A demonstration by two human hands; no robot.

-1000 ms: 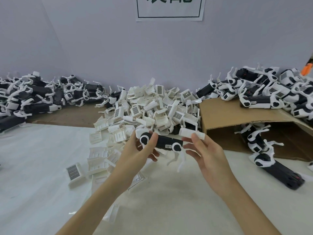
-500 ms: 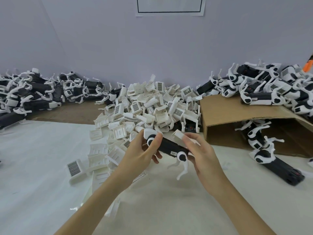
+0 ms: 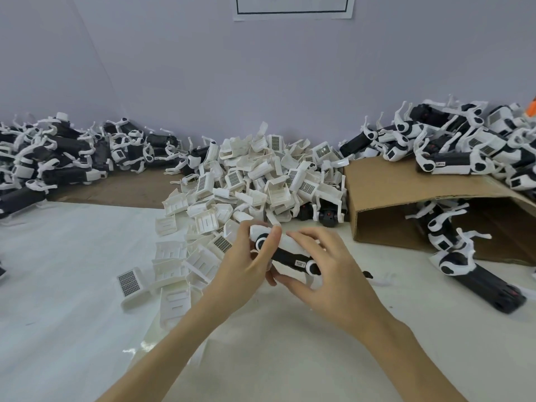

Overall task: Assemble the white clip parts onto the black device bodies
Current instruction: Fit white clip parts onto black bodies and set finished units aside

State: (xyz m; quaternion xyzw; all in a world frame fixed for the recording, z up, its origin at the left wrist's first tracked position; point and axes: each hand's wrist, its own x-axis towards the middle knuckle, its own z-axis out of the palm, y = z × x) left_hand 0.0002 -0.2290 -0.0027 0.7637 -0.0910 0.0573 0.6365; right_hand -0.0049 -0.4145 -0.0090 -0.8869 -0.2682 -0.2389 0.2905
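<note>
One black device body [image 3: 290, 256] is held above the table by both hands. The left hand [image 3: 243, 265] is curled around its left end, and a white clip part [image 3: 293, 243] is pressed onto its top by the right hand [image 3: 327, 274]. Many loose clips [image 3: 255, 181] are still piled behind, so much work seems left.

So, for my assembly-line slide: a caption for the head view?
Both hands press a white clip onto a black device body before the clip pile.
</note>
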